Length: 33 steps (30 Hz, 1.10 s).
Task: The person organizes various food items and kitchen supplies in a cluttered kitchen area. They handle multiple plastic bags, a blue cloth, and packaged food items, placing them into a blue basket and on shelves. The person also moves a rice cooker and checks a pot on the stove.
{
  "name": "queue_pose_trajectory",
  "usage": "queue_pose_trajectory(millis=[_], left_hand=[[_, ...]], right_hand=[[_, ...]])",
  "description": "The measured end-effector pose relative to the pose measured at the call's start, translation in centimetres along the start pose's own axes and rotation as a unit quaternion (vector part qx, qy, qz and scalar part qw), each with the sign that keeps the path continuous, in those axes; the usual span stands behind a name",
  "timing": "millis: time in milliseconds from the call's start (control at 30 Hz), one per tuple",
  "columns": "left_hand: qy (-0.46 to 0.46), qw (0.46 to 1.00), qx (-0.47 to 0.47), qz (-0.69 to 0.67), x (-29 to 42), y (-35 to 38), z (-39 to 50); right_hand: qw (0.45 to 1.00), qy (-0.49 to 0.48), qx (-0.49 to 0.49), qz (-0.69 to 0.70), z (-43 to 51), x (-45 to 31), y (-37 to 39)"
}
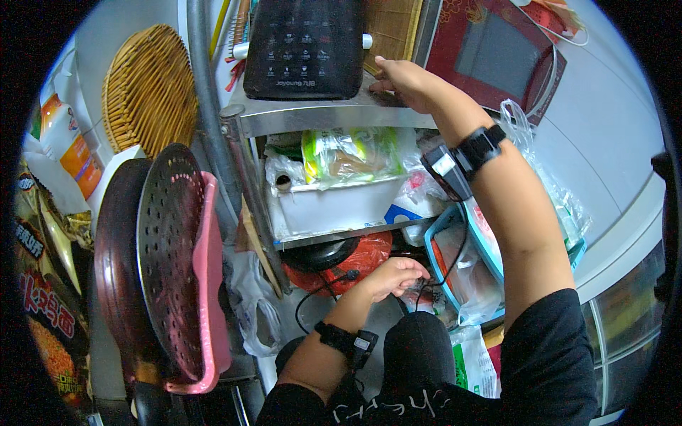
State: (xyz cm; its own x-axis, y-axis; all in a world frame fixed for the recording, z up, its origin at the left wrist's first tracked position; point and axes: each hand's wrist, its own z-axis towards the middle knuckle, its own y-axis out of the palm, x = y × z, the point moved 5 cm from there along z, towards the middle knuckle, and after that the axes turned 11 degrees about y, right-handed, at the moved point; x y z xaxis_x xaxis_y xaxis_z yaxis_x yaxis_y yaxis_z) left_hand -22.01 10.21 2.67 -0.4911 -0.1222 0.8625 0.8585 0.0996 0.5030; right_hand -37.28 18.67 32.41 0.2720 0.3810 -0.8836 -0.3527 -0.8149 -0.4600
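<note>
My right hand (407, 82) reaches over the top of a metal shelf rack (319, 118), fingers apart and seemingly holding nothing. Its fingertips are just right of a black Joyoung appliance (303, 53) with a touch-key panel. Lower down, my left hand (393, 278) is loosely bent with a gap between thumb and fingers, and nothing shows in its grasp. Near it are a red plastic bag (367, 255) and a light blue basket (493, 271) holding plastic-wrapped items. A black cable with a plug (351, 275) shows beside my left wrist.
On the rack's middle shelf a white bin (341, 205) holds plastic packages (351, 154). Pans (120, 266), a perforated black plate (170, 255) and a pink tray (210, 287) stand at left, below a woven basket (152, 90). A dark red, flat appliance (490, 53) leans at upper right.
</note>
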Motion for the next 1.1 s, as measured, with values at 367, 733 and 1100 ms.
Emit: queue_pose_trajectory(millis=[367, 733, 1100], left_hand=[[0.120, 0.971, 0.163, -0.131, 0.1, -3.4, -0.1], [0.157, 0.938, 0.212, -0.225, -0.7, -5.0, 0.4], [0.232, 0.881, 0.245, -0.333, 0.8, -6.6, -0.2]], right_hand=[[0.989, -0.142, -0.017, -0.035, -1.6, 1.9, -3.3], [0.812, -0.373, 0.197, -0.403, -4.9, 2.6, -0.9], [0.847, -0.420, 0.094, -0.312, -11.1, 9.0, 3.6]])
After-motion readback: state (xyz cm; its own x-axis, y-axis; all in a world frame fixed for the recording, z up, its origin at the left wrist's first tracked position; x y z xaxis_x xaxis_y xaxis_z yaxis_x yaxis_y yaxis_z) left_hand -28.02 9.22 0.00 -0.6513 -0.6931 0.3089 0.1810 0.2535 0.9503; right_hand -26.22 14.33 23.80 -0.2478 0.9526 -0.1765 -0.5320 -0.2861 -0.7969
